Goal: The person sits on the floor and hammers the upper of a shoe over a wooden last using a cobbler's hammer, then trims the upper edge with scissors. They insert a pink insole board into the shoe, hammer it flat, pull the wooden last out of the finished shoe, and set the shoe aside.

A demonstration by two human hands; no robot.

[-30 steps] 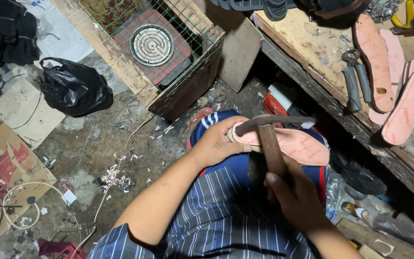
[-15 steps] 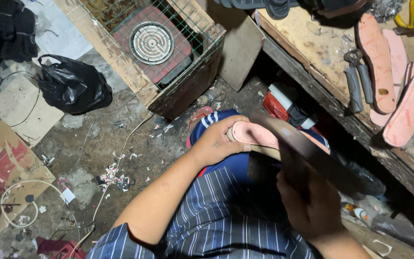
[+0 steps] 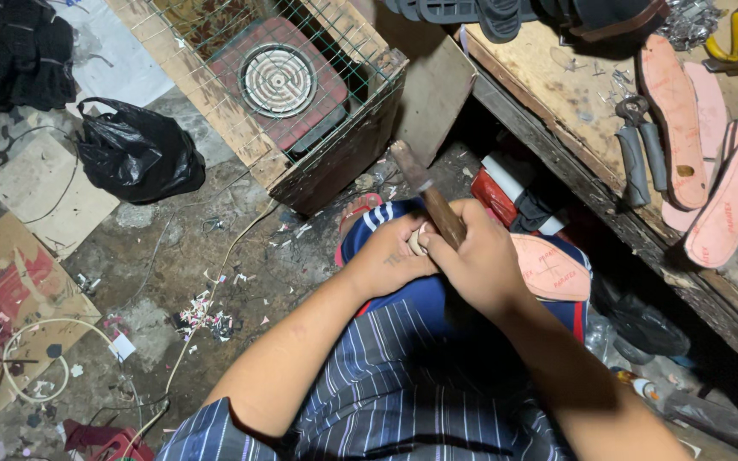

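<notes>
Swung down from its raised position, my hammer [image 3: 427,192] now meets the pink insole [image 3: 548,266] on my lap, right hand [image 3: 476,260] clenched around its handle, left hand [image 3: 383,256] pinching the insole's end, pounding apparently unfinished.

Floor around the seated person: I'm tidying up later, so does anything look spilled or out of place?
Yes. Small paper-like scraps lie scattered on the dirty floor, and a pale cord trails loose over cardboard.
</notes>
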